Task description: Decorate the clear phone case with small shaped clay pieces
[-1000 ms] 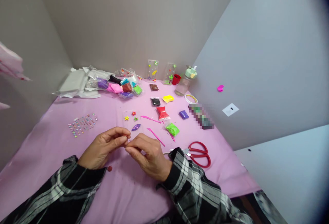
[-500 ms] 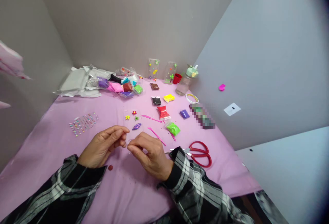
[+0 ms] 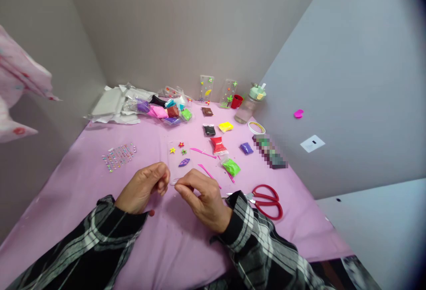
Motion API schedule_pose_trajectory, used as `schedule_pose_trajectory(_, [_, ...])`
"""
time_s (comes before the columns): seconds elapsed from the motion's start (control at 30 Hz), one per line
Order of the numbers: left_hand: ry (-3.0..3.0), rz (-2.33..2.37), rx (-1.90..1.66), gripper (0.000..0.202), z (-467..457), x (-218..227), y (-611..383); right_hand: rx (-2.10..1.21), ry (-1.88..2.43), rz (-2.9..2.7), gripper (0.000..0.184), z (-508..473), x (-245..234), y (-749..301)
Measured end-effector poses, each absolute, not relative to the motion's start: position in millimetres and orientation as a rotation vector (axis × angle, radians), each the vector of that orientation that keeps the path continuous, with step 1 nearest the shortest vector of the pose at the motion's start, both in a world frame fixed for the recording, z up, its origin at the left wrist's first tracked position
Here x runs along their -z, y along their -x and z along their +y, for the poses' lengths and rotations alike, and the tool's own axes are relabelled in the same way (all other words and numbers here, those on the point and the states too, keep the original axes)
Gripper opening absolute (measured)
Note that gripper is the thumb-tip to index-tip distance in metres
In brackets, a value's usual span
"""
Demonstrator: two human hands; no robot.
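Observation:
My left hand [image 3: 143, 186] is closed, thumb against the curled fingers, left of the near end of a clear phone case [image 3: 175, 176]. My right hand [image 3: 203, 196] is pinched closed, its fingertips close to the case's near edge. Whatever either pinch holds is too small or hidden to make out. On the case lie a purple striped clay leaf [image 3: 184, 162] and small flowers: yellow [image 3: 172, 150], red [image 3: 181, 144] and green [image 3: 184, 152]. A small dark red clay ball [image 3: 151, 212] sits on the cloth by my left cuff.
Red-handled scissors [image 3: 268, 201] lie beside my right sleeve. Pink modelling tools [image 3: 209, 175] and clay packets, green [image 3: 231, 167] and red [image 3: 218, 145], lie beyond my right hand. A gem sticker sheet [image 3: 119, 156] is at left; a bottle [image 3: 246, 109] and decorated cases [image 3: 207, 89] stand at the back.
The view has shifted, so the table things appear further right. My left fingers have curled in more, and the two hands' fingertips are slightly further apart.

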State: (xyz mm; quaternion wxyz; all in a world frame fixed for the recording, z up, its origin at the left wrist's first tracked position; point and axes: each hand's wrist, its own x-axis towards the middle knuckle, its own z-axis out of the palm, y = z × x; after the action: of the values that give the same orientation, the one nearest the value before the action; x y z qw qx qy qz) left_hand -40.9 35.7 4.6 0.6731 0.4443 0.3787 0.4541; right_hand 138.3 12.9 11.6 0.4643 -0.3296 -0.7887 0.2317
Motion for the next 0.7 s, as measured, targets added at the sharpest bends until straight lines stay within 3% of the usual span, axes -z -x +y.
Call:
schedule_pose_trajectory(0.1, [-1.008, 0.861, -1.023, 0.053, 35.6, -3.9, 40.7, -0.577, 0.808, -1.927, 0.013, 13.5, -11.2, -138.2])
schedule_pose_trajectory(0.2, [-1.038, 0.857, -1.013, 0.04, 36.5, -0.5, 42.6, -0.578, 0.829, -1.893, 0.01, 15.0, -10.4, -137.7])
schedule_pose_trajectory(0.4, [-1.047, 0.826, -0.977, 0.024, 37.2, 1.6, 42.0, -0.5, 0.861, -1.888, 0.028, 17.2, -10.5, -137.8])
schedule_pose_trajectory(0.7, [-0.987, 0.657, -0.853, 0.039, 36.6, 3.5, 42.6, -0.387, 0.828, -1.96, 0.029, 18.2, -12.9, -138.0])
